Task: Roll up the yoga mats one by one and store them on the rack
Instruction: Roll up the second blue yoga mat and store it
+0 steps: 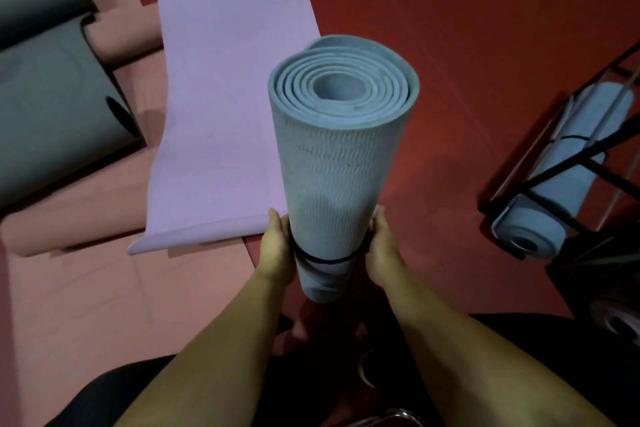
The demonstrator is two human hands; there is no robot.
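Red floor; left hand, right hand grip rolled blue mat (fingers hidden).

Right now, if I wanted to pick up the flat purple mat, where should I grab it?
Probably at the purple mat's near end, coming from the person's side. That edge curls up off the pink mat beneath, so fingers could slip under it. The far end is already partly rolled and farther away. Both hands are busy: the left hand and right hand hold the rolled blue mat.

Single head-worn view, facing steeply down and forward, close above the hands
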